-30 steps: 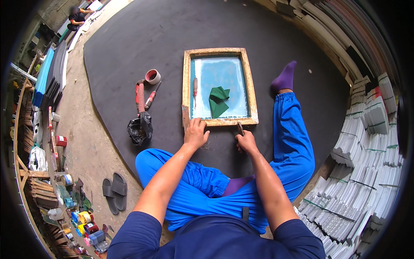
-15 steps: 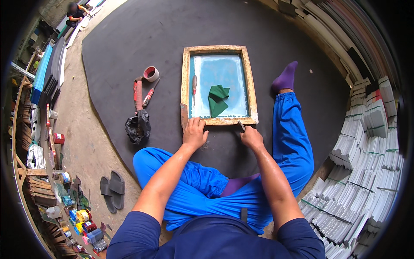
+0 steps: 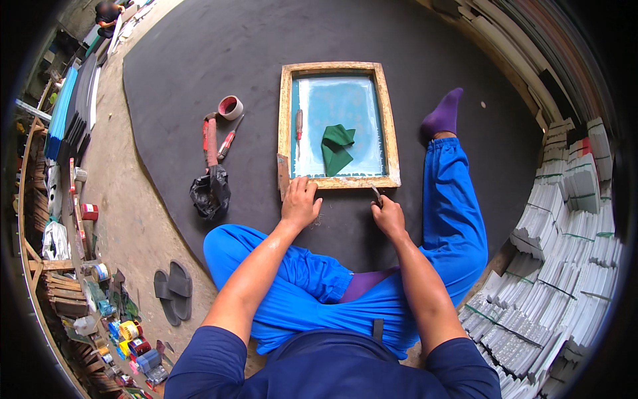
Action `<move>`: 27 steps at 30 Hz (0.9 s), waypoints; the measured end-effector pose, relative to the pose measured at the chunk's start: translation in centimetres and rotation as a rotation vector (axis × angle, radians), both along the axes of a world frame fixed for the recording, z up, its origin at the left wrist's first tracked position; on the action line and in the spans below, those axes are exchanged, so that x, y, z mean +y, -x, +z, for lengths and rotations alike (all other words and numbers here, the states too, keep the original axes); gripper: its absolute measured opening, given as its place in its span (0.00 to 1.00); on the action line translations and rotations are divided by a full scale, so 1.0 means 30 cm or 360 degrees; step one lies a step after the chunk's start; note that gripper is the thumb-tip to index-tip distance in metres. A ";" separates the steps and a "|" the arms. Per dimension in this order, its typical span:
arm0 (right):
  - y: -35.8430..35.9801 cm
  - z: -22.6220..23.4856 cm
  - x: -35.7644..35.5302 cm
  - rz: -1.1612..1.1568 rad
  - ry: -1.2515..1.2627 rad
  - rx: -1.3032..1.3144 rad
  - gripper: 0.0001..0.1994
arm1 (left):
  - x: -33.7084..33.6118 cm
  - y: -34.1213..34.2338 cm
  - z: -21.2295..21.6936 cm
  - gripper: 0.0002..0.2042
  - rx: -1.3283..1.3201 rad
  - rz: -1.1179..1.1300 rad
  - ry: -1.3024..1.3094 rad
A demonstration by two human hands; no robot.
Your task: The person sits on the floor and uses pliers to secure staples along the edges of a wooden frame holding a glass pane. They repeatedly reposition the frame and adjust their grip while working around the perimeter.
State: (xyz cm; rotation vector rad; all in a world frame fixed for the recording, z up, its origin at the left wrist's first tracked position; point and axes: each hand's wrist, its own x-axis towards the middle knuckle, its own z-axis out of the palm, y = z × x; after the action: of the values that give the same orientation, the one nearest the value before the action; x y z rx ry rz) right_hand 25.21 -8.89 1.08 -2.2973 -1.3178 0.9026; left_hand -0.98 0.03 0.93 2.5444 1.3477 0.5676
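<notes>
A wooden-framed printing screen [image 3: 285,110] lies on the dark mat, its mesh pale blue. Fingers stretched over the near bar by its left corner, my left hand [image 3: 301,202] presses on the wood. A rusty metal strip [image 3: 284,174] sits at that corner. My right hand [image 3: 389,218] is closed round a slim grey metal tool [image 3: 377,195], its kind unclear; the tip points at the near bar towards the right corner. Inside the frame are a folded green cloth [image 3: 337,150] and a screwdriver [image 3: 299,125] with a reddish-brown handle.
Left of the screen lie a tape roll [image 3: 230,107], a red-handled tool [image 3: 227,143], and a hammer-like tool [image 3: 211,136] reaching into a black plastic bag [image 3: 210,193]. Sandals [image 3: 173,292] and paint cans [image 3: 136,346] are farther left. Bundled white stacks [image 3: 551,286] line the right.
My right hand has drawn back slightly toward me with the tool, its tip now nearer the bar's outer edge. My left hand keeps its place on the frame.
</notes>
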 end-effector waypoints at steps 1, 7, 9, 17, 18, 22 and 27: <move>0.007 0.010 -0.007 0.0070 0.0003 0.0060 0.14 | -0.007 -0.003 0.004 0.20 -0.0001 -0.0011 -0.0011; 0.160 0.083 -0.009 0.0561 0.0190 0.0132 0.14 | -0.067 0.001 0.079 0.19 -0.0298 -0.0328 0.0075; 0.205 0.082 -0.015 0.0590 0.0212 0.0161 0.15 | -0.076 0.024 0.056 0.15 -0.0277 -0.0332 0.0140; 0.248 0.062 -0.029 0.0634 0.0354 0.0617 0.16 | -0.074 0.081 0.029 0.05 -0.0198 -0.0317 0.0336; 0.247 0.066 -0.028 0.0604 0.0467 0.0768 0.17 | -0.073 0.089 0.022 0.05 -0.0192 -0.0311 0.0376; 0.222 0.013 -0.034 0.0477 0.0818 0.1238 0.20 | -0.086 0.086 0.019 0.06 -0.0128 -0.0237 0.0653; 0.212 0.006 -0.060 0.0331 0.0948 0.1438 0.21 | -0.094 0.092 0.018 0.08 -0.0071 0.0002 0.0860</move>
State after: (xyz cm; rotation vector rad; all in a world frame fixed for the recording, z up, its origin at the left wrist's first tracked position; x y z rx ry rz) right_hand 18.84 -10.68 1.26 -1.6562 -0.9308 2.2857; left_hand -3.75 -2.79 1.45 2.0797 1.2750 0.2148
